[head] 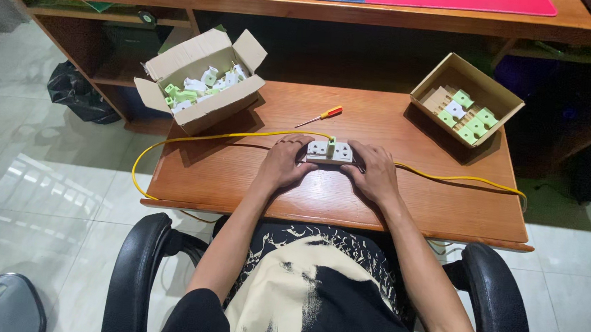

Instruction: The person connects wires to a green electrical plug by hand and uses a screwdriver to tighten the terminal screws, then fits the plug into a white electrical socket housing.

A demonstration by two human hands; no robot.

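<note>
A white socket block lies on the pull-out wooden tray, with a small pale green plug piece standing on its top. My left hand grips its left end and my right hand grips its right end. A yellow cable runs across the tray behind the block, loops off the left edge and continues past the right side. A small screwdriver with a red and yellow handle lies just behind the block.
An open cardboard box of white and green plastic parts sits at the tray's back left. A second open box with green and white pieces sits at the back right. Black chair armrests flank my lap. A desk with a mat is above.
</note>
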